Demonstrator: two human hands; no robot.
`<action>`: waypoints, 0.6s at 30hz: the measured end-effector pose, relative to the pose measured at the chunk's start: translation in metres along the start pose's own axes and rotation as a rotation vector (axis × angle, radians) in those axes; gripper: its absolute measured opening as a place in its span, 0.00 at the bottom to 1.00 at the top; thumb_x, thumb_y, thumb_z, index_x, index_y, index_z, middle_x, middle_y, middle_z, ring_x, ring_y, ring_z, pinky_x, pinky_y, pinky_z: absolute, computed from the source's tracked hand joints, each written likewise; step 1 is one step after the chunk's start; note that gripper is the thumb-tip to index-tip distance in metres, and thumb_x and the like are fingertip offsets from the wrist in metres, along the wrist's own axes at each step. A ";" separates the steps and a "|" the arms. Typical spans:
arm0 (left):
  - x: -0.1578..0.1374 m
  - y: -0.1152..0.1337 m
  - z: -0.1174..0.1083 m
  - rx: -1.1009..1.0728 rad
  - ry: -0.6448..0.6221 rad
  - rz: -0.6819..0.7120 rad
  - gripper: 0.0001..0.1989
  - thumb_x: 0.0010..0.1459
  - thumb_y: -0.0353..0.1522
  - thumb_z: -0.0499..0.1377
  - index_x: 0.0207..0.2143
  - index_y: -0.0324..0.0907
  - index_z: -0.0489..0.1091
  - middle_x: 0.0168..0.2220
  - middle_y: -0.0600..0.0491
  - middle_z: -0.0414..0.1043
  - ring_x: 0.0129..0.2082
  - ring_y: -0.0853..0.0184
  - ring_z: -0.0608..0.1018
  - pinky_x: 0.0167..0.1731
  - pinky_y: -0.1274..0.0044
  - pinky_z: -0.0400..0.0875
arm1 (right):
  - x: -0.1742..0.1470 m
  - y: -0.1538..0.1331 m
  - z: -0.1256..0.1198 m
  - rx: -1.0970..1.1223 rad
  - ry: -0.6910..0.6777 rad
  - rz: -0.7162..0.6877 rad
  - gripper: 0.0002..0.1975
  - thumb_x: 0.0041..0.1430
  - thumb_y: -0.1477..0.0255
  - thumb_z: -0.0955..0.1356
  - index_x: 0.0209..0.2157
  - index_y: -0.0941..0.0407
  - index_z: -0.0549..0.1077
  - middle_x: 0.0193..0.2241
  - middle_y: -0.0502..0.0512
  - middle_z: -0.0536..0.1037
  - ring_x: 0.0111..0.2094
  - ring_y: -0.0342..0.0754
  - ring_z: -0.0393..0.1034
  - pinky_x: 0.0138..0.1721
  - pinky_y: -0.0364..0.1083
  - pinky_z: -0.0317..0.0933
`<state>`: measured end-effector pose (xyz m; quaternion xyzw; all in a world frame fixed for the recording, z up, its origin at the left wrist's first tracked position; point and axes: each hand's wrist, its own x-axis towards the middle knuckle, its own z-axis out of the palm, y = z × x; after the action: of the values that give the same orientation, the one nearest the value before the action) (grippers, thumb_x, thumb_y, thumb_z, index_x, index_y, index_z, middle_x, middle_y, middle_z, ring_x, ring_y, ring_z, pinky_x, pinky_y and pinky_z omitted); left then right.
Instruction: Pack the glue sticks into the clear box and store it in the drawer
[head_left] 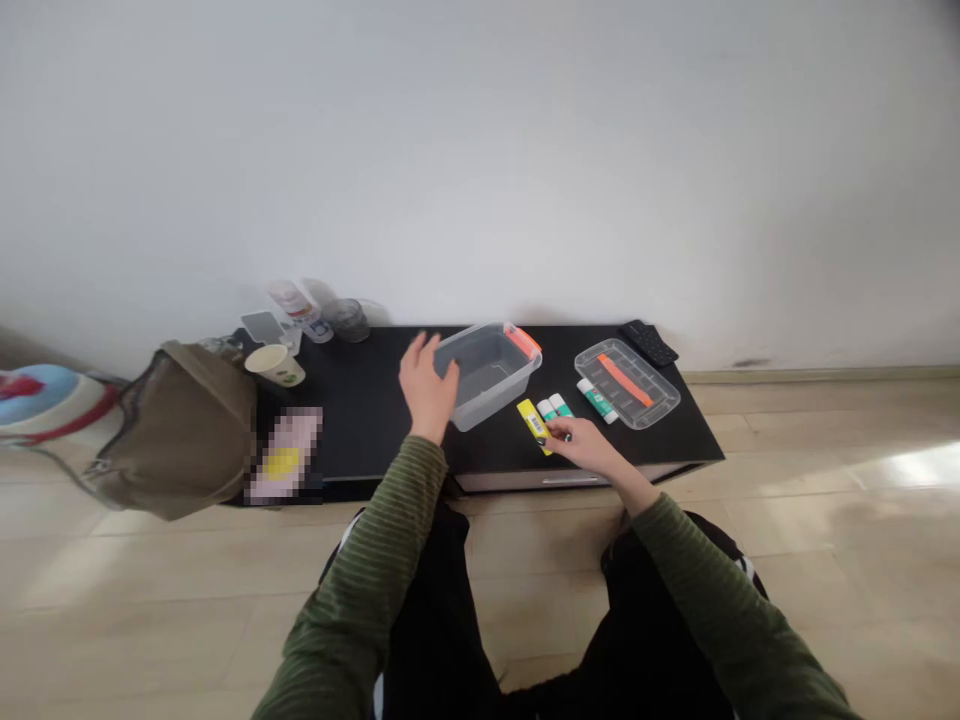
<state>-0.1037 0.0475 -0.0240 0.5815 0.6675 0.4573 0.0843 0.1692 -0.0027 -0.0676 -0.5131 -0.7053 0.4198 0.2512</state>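
A clear plastic box (480, 405) without its lid stands on the black cabinet top, an orange latch on its right end. At the left end of the box is my left hand (429, 392), fingers spread and nothing held; contact with the rim is unclear. My right hand (586, 447) has its thumb and fingers closed around the lower end of a small yellow pack (533, 420) bearing a barcode label. Just behind those fingers lie two white-and-green glue sticks (555, 406). Another glue stick (596, 400) rests along the near left edge of the clear lid (652, 398).
A black keypad-like object (649, 343) lies behind the lid, near the wall. To the left are a paper cup (275, 366), a spray can (300, 311), a dark glass (349, 320) and a brown bag (184, 430). A drawer handle (570, 481) shows on the cabinet's front.
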 end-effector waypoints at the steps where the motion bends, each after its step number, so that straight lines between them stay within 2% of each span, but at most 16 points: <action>1: 0.008 -0.011 -0.001 0.061 -0.003 -0.077 0.31 0.57 0.29 0.61 0.63 0.37 0.64 0.70 0.38 0.55 0.71 0.51 0.56 0.69 0.59 0.50 | 0.000 -0.001 0.003 0.006 0.021 -0.005 0.13 0.54 0.65 0.71 0.38 0.56 0.80 0.31 0.51 0.82 0.33 0.46 0.74 0.38 0.44 0.65; 2: 0.013 -0.022 -0.002 0.091 -0.037 -0.156 0.35 0.55 0.28 0.62 0.65 0.34 0.61 0.70 0.36 0.53 0.71 0.49 0.55 0.69 0.59 0.50 | 0.000 -0.002 0.005 0.014 0.043 -0.011 0.13 0.54 0.64 0.71 0.39 0.56 0.80 0.32 0.52 0.82 0.32 0.46 0.74 0.37 0.44 0.65; 4: 0.016 -0.040 -0.003 0.053 -0.114 -0.265 0.38 0.54 0.27 0.61 0.67 0.30 0.56 0.68 0.33 0.56 0.69 0.50 0.60 0.68 0.62 0.54 | -0.002 -0.005 0.010 0.036 0.090 -0.029 0.14 0.55 0.63 0.71 0.40 0.56 0.80 0.33 0.52 0.82 0.31 0.45 0.73 0.36 0.44 0.66; 7: 0.005 -0.055 -0.013 0.002 -0.180 -0.288 0.40 0.54 0.28 0.60 0.68 0.30 0.53 0.66 0.34 0.60 0.66 0.52 0.66 0.66 0.65 0.60 | -0.005 -0.019 0.016 0.065 0.149 -0.074 0.16 0.55 0.62 0.70 0.42 0.56 0.79 0.34 0.53 0.82 0.31 0.45 0.73 0.35 0.44 0.66; 10: -0.017 -0.058 -0.032 0.051 -0.222 -0.279 0.40 0.53 0.30 0.60 0.68 0.31 0.53 0.65 0.35 0.61 0.66 0.51 0.65 0.66 0.65 0.61 | -0.005 -0.044 0.023 0.026 0.194 -0.134 0.16 0.57 0.62 0.70 0.45 0.56 0.79 0.34 0.53 0.82 0.30 0.45 0.72 0.34 0.43 0.65; 14: -0.055 -0.047 -0.055 0.105 -0.294 -0.277 0.42 0.55 0.34 0.60 0.69 0.33 0.50 0.66 0.34 0.59 0.66 0.50 0.66 0.63 0.63 0.64 | 0.005 -0.092 0.042 -0.229 0.187 -0.172 0.15 0.61 0.66 0.68 0.48 0.55 0.78 0.39 0.55 0.82 0.34 0.46 0.75 0.37 0.44 0.65; 18: -0.086 -0.029 -0.065 0.162 -0.333 -0.287 0.41 0.60 0.37 0.55 0.71 0.35 0.44 0.67 0.34 0.56 0.63 0.48 0.69 0.57 0.61 0.70 | 0.026 -0.130 0.074 -0.670 -0.005 -0.028 0.13 0.62 0.66 0.66 0.44 0.55 0.79 0.41 0.61 0.82 0.44 0.56 0.78 0.42 0.49 0.68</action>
<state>-0.1394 -0.0565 -0.0432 0.5530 0.7546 0.2836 0.2104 0.0358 -0.0184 0.0022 -0.5564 -0.8117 0.1624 0.0723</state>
